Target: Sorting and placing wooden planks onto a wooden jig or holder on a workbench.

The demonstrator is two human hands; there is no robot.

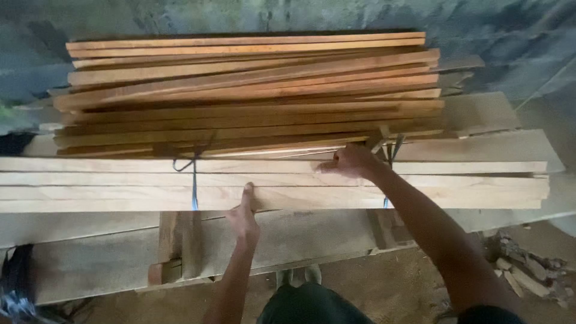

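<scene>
Presently: left hand (pixel 243 216) gripping front edge of pale planks (pixel 120 185); right hand (pixel 351 162) pressed flat on top, near blue cord (pixel 194 186); reddish slats (pixel 252 90) stacked behind; step judged steadying the bundle, next needing firm two-handed purchase

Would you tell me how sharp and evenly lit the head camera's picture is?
Head view: soft and slightly blurred throughout; pale planks under the left hand and right hand are brightly lit, the reddish slats dimmer, the wall behind murky; no glare.
</scene>
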